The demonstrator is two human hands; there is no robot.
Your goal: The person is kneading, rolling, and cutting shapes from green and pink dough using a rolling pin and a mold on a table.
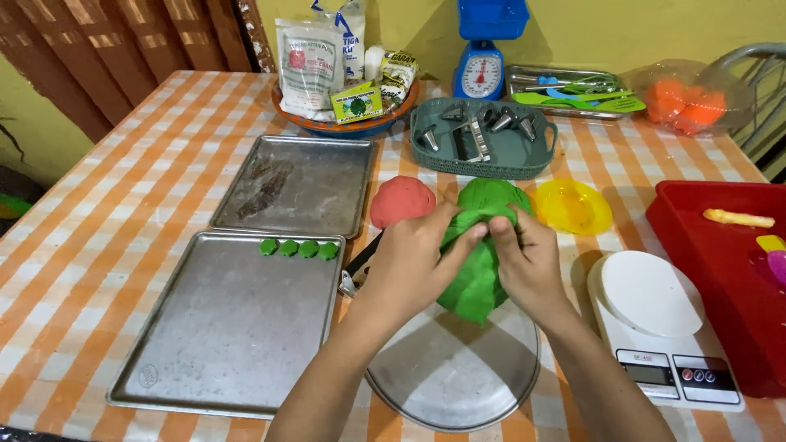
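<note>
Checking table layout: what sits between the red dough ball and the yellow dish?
In the head view, the green dough lump lies between the red dough ball and the yellow dish, gripped by the left hand and right hand.

A: Which items are obscured?
B: Both hands cover part of the green dough [479, 282]. The red tray [712, 245] and chair [757, 74] are cut off at the right edge.
</note>
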